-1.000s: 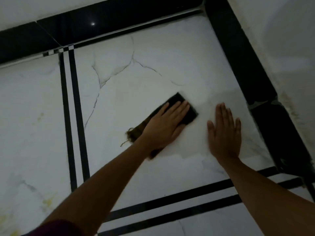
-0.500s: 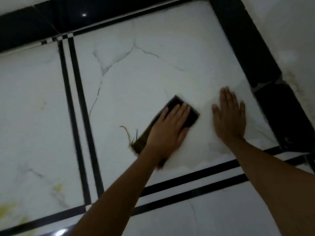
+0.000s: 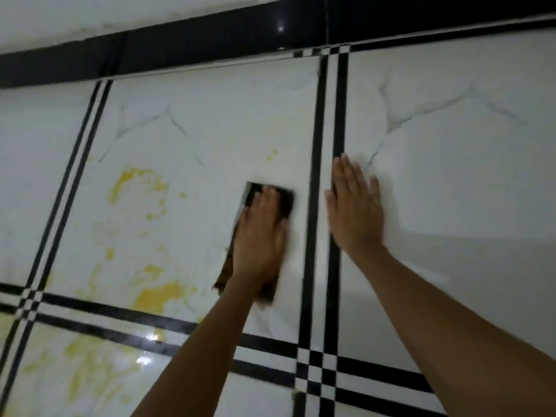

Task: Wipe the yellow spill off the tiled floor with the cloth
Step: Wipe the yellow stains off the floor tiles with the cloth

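White marble-look tiled floor (image 3: 451,176), crossed by black inlay strips (image 3: 321,121), bears a smeared yellow liquid spill (image 3: 141,188) at left, apart from the cloth. Right of it, a person's left hand (image 3: 260,239) presses a dark, frayed rectangular cloth (image 3: 286,201) flat, fingers straight, gripping nothing. Soft and light, it should slide best under a flat palm on its middle. Farther right, the right hand (image 3: 356,212) rests on the floor, fingers extended.

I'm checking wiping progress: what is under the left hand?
A dark cloth, pressed flat on the white tiled floor by the left hand. Yellow spill shows to its left; whether any lies beneath the cloth is hidden.
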